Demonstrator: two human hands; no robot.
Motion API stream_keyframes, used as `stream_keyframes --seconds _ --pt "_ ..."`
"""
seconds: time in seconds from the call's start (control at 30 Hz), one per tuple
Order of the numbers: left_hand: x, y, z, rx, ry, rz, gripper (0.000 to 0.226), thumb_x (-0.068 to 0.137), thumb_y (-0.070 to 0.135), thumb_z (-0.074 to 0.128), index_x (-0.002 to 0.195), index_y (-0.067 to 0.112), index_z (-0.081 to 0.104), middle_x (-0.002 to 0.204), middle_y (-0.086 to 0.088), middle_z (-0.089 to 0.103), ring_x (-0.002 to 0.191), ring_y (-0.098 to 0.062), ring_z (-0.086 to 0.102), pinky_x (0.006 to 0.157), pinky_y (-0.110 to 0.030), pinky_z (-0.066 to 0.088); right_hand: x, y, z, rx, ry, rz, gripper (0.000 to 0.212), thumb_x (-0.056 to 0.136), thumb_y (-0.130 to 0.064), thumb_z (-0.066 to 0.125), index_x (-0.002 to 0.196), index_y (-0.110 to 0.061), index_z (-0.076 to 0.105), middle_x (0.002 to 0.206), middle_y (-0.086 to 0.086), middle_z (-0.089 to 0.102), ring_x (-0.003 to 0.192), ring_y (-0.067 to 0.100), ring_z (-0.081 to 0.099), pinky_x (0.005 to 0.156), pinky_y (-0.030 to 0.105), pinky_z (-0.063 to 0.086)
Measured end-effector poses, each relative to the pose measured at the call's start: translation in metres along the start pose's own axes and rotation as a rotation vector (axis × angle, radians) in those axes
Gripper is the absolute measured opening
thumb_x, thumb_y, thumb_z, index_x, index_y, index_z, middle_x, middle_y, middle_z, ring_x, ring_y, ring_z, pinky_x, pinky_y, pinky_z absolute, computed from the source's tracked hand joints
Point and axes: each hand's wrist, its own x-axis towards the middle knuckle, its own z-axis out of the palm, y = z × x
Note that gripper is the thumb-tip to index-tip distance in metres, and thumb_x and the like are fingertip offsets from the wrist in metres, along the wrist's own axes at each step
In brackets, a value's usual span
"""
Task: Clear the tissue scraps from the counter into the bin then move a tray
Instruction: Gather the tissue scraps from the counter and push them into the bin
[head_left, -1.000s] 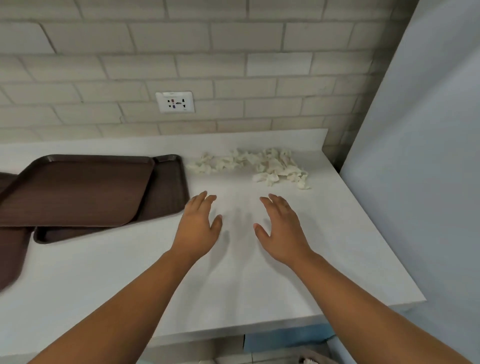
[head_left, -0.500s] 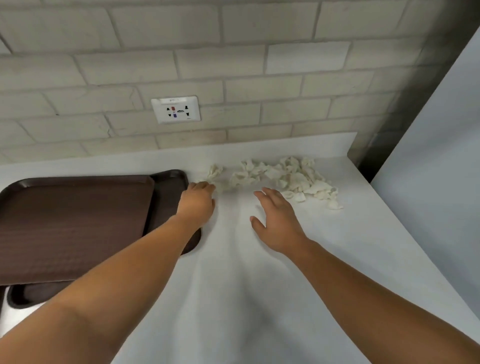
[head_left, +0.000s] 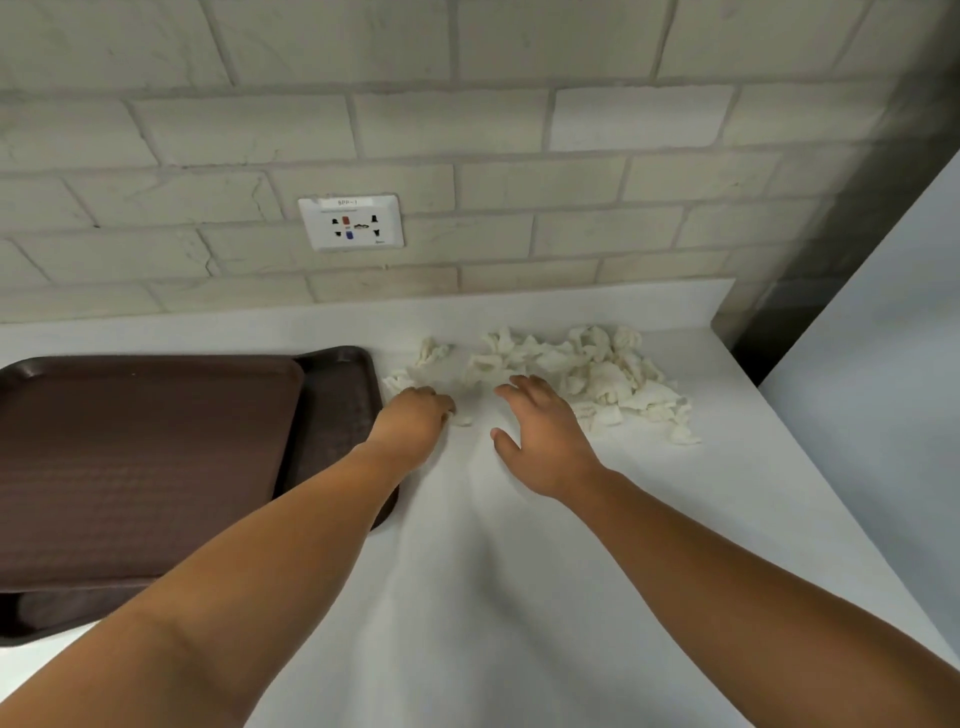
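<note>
Head view: barely begun, nothing binned yet.
Shows tissue scraps (head_left: 587, 374) heaped on the counter (head_left: 519, 571) by the wall; puts left hand (head_left: 410, 421) at their left end, fingers curled down, grasp impossible to tell; finds right hand (head_left: 540, 441) spread, empty, at the heap's near edge; leaves tray (head_left: 145, 441) yet to move, no bin in sight.

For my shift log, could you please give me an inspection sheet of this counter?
Surface: white counter, smooth.
Job's things: tissue scraps heaped at the back; brown trays stacked askew at left; bin not in view.
Clutter: nothing seen.
Hands: left hand curled at the scraps' left end, grip hidden; right hand open, at the pile's near edge.
Cables: nothing seen.
Surroundings: brick wall; wall socket; grey panel at right.
</note>
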Motion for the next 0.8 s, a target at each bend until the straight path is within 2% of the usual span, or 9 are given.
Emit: stream_keyframes --seconds 0.13,0.23,0.27,0.33,0.4,0.57,0.63,0.7,0.8 --pt "-0.018 -0.015 -0.031 -0.292 0.29 -0.149 0.028 0.1 0.011 0.047 0.122 0.009 0.065 0.11 -0.015 0.061 0.098 -0.033 0.061 0.086 -0.035 0.047 0.016 -0.016 0.021 0.015 -0.033 -0.046 0.053 0.096 -0.033 0.052 0.144 -0.015 0.04 0.151 0.004 0.037 0.142 0.022 0.026 0.116 0.037 0.025" --pt "-0.035 -0.031 -0.061 -0.451 0.346 -0.313 0.03 0.102 0.01 0.042 0.124 0.004 0.061 0.119 -0.019 0.06 0.108 -0.034 0.057 0.092 -0.034 0.041 0.033 -0.031 0.04 0.036 -0.056 -0.09 0.051 0.096 -0.032 0.053 0.142 -0.014 0.042 0.148 0.005 0.041 0.14 0.024 0.031 0.114 0.039 0.029" --pt "-0.043 -0.036 -0.069 -0.533 0.338 -0.374 0.029 0.102 0.013 0.041 0.12 0.007 0.062 0.115 -0.016 0.062 0.102 -0.032 0.058 0.086 -0.034 0.043 0.041 -0.036 0.046 0.04 -0.067 -0.101 0.051 0.096 -0.031 0.053 0.143 -0.013 0.042 0.148 0.006 0.042 0.139 0.024 0.032 0.114 0.039 0.03" --pt "-0.058 -0.046 -0.081 -0.753 0.328 -0.48 0.026 0.101 0.024 0.041 0.098 0.019 0.066 0.092 -0.007 0.066 0.08 -0.026 0.057 0.068 -0.033 0.042 0.058 -0.047 0.058 0.042 -0.097 -0.117 0.052 0.097 -0.03 0.051 0.144 -0.011 0.041 0.15 0.007 0.04 0.14 0.024 0.032 0.115 0.038 0.03" --pt "-0.075 -0.054 -0.092 -0.887 0.376 -0.554 0.029 0.095 0.033 0.043 0.075 0.023 0.061 0.071 0.001 0.059 0.071 -0.023 0.051 0.064 -0.034 0.038 0.078 -0.057 0.068 0.039 -0.128 -0.121 0.054 0.098 -0.029 0.049 0.147 -0.011 0.037 0.154 0.007 0.036 0.141 0.025 0.032 0.115 0.038 0.031" --pt "-0.115 -0.062 -0.105 -0.818 0.402 -0.563 0.042 0.102 0.048 0.041 0.076 0.022 0.062 0.074 0.01 0.06 0.076 -0.01 0.055 0.075 -0.031 0.04 0.122 -0.069 0.09 -0.037 -0.22 -0.106 0.053 0.099 -0.021 0.043 0.151 -0.019 0.029 0.161 -0.002 0.019 0.138 0.027 0.034 0.109 0.044 0.038" --pt "-0.125 -0.069 -0.102 -0.757 0.369 -0.568 0.049 0.102 0.049 0.042 0.071 0.015 0.06 0.066 0.005 0.059 0.07 -0.014 0.055 0.07 -0.033 0.041 0.131 -0.068 0.098 -0.103 -0.223 -0.119 0.047 0.097 -0.017 0.046 0.144 -0.016 0.04 0.152 0.003 0.035 0.132 0.031 0.04 0.103 0.044 0.043" --pt "-0.131 -0.076 -0.096 -0.716 0.335 -0.57 0.051 0.101 0.048 0.045 0.065 0.013 0.055 0.056 0.004 0.053 0.061 -0.015 0.052 0.063 -0.033 0.04 0.133 -0.065 0.105 -0.172 -0.206 -0.151 0.035 0.094 -0.014 0.05 0.128 -0.013 0.056 0.129 0.006 0.051 0.118 0.032 0.048 0.094 0.042 0.048" --pt "-0.134 -0.079 -0.088 -0.68 0.293 -0.529 0.05 0.1 0.044 0.051 0.058 0.016 0.05 0.045 0.006 0.044 0.048 -0.009 0.046 0.057 -0.031 0.037 0.12 -0.062 0.11 -0.171 -0.137 -0.176 0.024 0.094 -0.015 0.052 0.112 -0.009 0.065 0.115 0.008 0.055 0.106 0.029 0.052 0.088 0.037 0.049"
